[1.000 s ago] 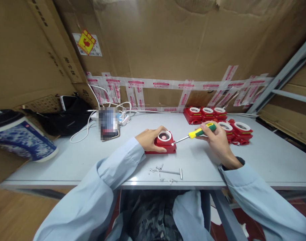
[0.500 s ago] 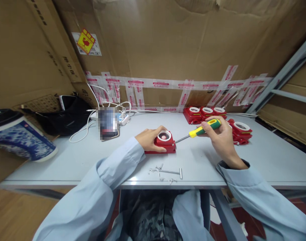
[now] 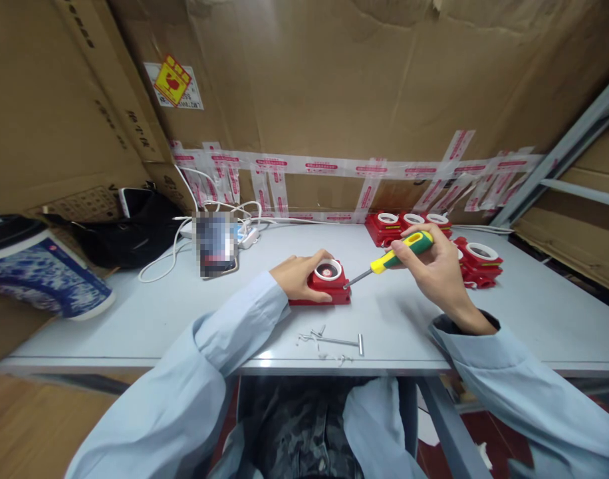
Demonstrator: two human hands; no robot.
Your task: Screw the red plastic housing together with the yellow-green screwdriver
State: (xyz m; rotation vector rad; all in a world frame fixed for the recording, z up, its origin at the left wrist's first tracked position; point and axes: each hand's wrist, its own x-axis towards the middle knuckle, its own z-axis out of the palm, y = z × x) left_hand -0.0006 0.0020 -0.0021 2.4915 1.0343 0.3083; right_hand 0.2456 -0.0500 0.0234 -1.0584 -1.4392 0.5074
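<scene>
A small red unit with a white ring on top sits at the near middle of a grey table. The person's left hand is clamped around its left side and pins it flat. The right hand is closed tight on the yellow-and-green handle of a screwdriver. Its metal tip now touches the unit's right near corner again, after sitting just off it half a second ago. The handle is also tilted up more steeply than before, which suggests the blade is seated at that corner, while the unit itself has not shifted.

Loose metal pins and screws lie nearer the table edge. More red units are grouped at the far right, partly behind the right hand. A blurred phone and white cables lie far left, against a taped cardboard wall.
</scene>
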